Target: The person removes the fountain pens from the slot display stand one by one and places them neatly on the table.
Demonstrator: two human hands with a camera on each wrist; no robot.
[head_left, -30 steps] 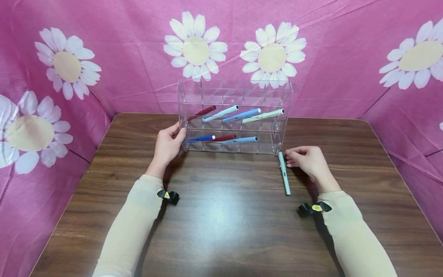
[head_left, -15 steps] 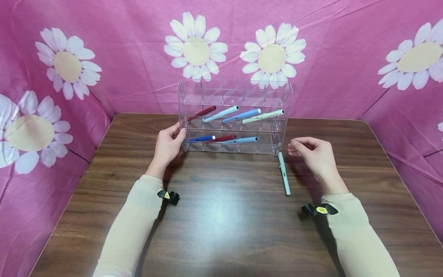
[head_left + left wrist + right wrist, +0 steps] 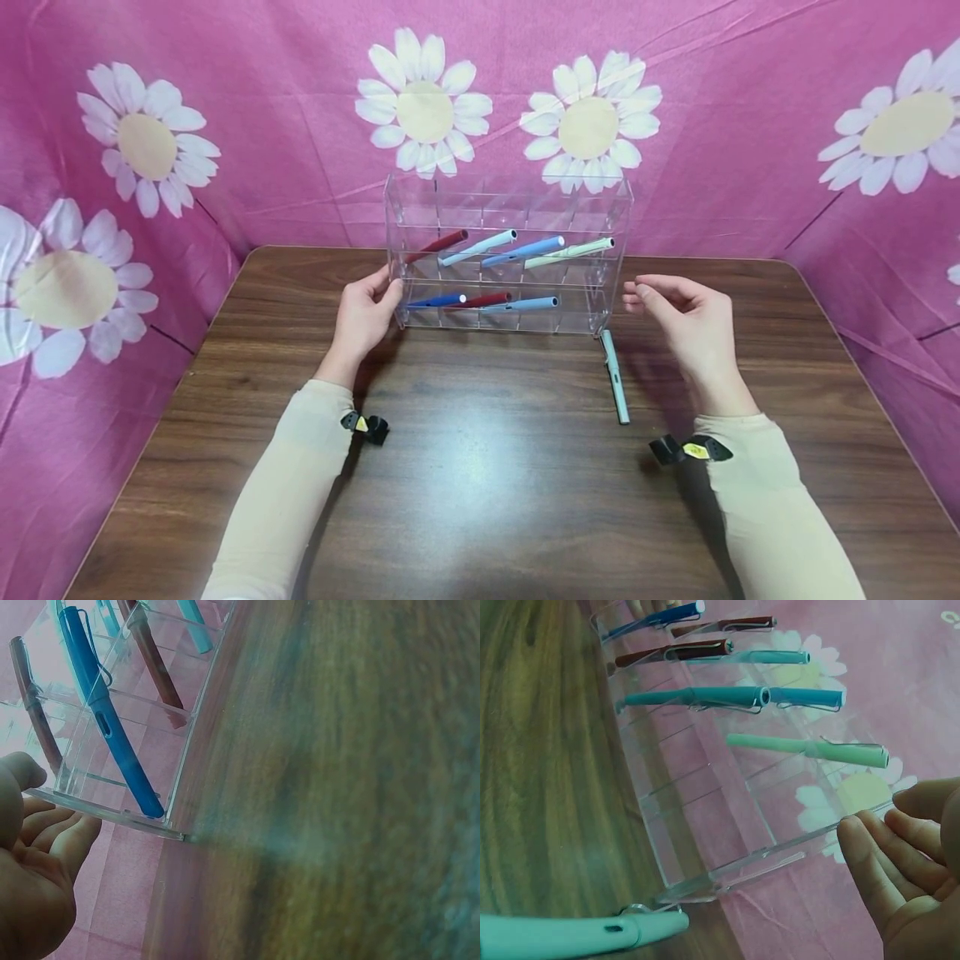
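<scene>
A clear acrylic pen rack (image 3: 577, 304) stands at the back of the table, with several capped pens slanting in two of its tiers. My left hand (image 3: 365, 315) grips the rack's left side, thumb on one face of the panel and fingers at the other, as the left wrist view shows. My right hand (image 3: 693, 329) is just beyond the rack's right side, thumb and fingers bent gently with nothing between them. In the right wrist view its fingertips (image 3: 855, 832) overlap the edge of the side panel. A pale green pen (image 3: 617, 379) lies on the table by the rack's front right corner.
The upper pen row has a dark red pen (image 3: 437, 245), a light blue, a blue and a pale green pen (image 3: 572, 252). Below sit a dark blue pen (image 3: 437, 300), a dark red one and a light blue one. Pink flowered cloth (image 3: 300, 100) hangs behind the wooden table (image 3: 480, 483).
My right hand has moved up and away from beside the loose pen, toward the rack's right side. The left hand, the rack and the pens stay where they were.
</scene>
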